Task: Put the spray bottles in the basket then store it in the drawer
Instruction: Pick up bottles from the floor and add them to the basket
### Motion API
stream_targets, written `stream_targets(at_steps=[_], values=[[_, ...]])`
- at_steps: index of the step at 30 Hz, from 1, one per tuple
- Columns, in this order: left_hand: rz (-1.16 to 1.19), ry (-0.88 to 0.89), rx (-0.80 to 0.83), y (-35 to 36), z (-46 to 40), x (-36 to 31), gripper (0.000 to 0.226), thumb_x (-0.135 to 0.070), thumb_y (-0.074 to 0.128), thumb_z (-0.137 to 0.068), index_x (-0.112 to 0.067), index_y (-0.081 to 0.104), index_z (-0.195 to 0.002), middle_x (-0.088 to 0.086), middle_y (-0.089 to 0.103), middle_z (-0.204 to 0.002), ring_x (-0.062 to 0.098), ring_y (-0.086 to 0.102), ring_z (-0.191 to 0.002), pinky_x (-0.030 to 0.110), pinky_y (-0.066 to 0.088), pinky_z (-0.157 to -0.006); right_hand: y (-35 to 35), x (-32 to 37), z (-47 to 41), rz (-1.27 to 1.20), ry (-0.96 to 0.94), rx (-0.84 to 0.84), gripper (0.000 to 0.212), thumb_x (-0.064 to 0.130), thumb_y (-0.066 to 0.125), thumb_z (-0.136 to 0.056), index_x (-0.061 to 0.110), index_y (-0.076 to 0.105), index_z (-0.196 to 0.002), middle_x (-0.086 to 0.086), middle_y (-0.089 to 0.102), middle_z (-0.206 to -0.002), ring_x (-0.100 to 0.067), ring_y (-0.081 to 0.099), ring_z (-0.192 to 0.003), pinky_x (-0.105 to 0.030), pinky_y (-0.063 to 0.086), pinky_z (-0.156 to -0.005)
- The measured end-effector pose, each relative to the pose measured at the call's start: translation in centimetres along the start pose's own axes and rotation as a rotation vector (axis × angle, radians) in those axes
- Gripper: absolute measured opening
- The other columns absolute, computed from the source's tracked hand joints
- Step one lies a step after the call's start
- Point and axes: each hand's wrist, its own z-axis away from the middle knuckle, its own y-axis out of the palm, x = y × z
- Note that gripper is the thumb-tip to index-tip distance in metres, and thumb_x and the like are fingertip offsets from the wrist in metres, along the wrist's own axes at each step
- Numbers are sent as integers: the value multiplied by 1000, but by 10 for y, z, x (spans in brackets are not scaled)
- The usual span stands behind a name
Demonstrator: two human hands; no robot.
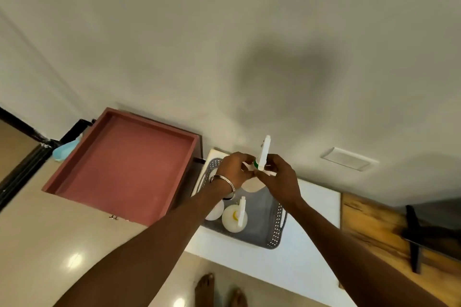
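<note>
A grey perforated basket [269,237] sits on a white tabletop [311,209]. Inside it stands a white spray bottle with a yellow collar [235,218], and another white bottle [214,210] shows partly under my left forearm. Above the basket's far end both hands hold a third white spray bottle with a green collar [264,152]. My left hand [233,169] grips its left side and wears a metal bangle. My right hand [280,177] grips the neck from the right. The bottle's body is mostly hidden by my fingers. The reddish-brown drawer [124,169] stands open on the left.
A light blue object [65,149] lies behind the drawer near black framing. A wooden surface [389,234] with a black stand adjoins the white top on the right. A wall plate [349,158] is on the wall. My bare feet [219,290] stand on glossy tile.
</note>
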Motion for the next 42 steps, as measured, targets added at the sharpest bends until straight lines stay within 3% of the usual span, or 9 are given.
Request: stream_targets(at_steps=[3, 7, 11, 15, 20, 25, 31, 36, 42], values=[[-35, -28, 42, 18, -15, 16, 37, -28, 78, -75, -21, 71, -110, -2, 73, -101, 7, 62, -75, 16, 45, -69, 11, -28, -10, 42, 45, 3, 35, 42, 76, -82, 32, 62, -113, 16, 70, -107, -8, 66, -98, -32, 54, -83], [14, -116, 102, 46, -32, 41, 33, -23, 75, -79, -20, 71, -111, -2, 74, -106, 7, 64, -84, 18, 48, -80, 29, -65, -22, -10, 65, -2, 31, 34, 80, -80, 35, 63, -105, 23, 68, -98, -5, 66, -91, -7, 47, -71], [2, -175, 116, 68, -46, 65, 31, -12, 68, -83, -18, 69, -114, 0, 72, -111, 14, 65, -99, 16, 43, -81, 46, -104, -31, 2, 144, 13, 35, 26, 81, -79, 22, 69, -112, 12, 73, -101, -5, 68, -87, -25, 55, -74], [-27, -208, 141, 85, -57, 82, 32, -5, 63, -85, -14, 69, -116, 4, 72, -112, 16, 66, -100, 25, 51, -91, 64, -132, -38, -14, 172, 8, 31, 20, 81, -79, 23, 70, -108, 18, 71, -92, 2, 67, -80, -13, 50, -64], [-61, -234, 119, 100, -64, 90, 27, -9, 62, -88, -10, 68, -114, 9, 72, -109, 23, 67, -100, 36, 52, -93, 77, -148, -46, -30, 197, -6, 27, 23, 80, -81, 25, 69, -106, 20, 70, -93, 0, 67, -84, -19, 53, -68], [-57, -288, 51, 111, -69, 96, 25, -11, 61, -89, -12, 69, -113, 9, 72, -108, 23, 66, -101, 33, 52, -91, 83, -157, -53, -94, 204, -12, 32, 17, 80, -81, 18, 69, -111, 9, 73, -98, -5, 68, -86, -26, 58, -73], [-68, -307, 25, 119, -68, 100, 27, -8, 65, -86, -11, 67, -113, 9, 72, -108, 24, 66, -102, 37, 54, -91, 84, -163, -51, -69, 208, 11, 32, 21, 81, -80, 20, 67, -109, 10, 71, -97, 0, 65, -85, -17, 53, -68], [-84, -315, 37, 119, -66, 98, 28, -7, 66, -86, -10, 66, -114, 9, 71, -110, 24, 66, -104, 39, 53, -92, 83, -166, -51, -35, 208, 50, 37, 20, 79, -81, 17, 65, -115, 4, 71, -107, -10, 66, -93, -33, 58, -78], [-142, -306, 33, 112, -64, 96, 34, -2, 61, -87, -9, 63, -120, 10, 69, -117, 24, 63, -110, 31, 49, -97, 78, -161, -48, 19, 187, 47, 40, 14, 80, -79, 15, 63, -114, 8, 63, -101, -4, 60, -87, -22, 51, -75]])
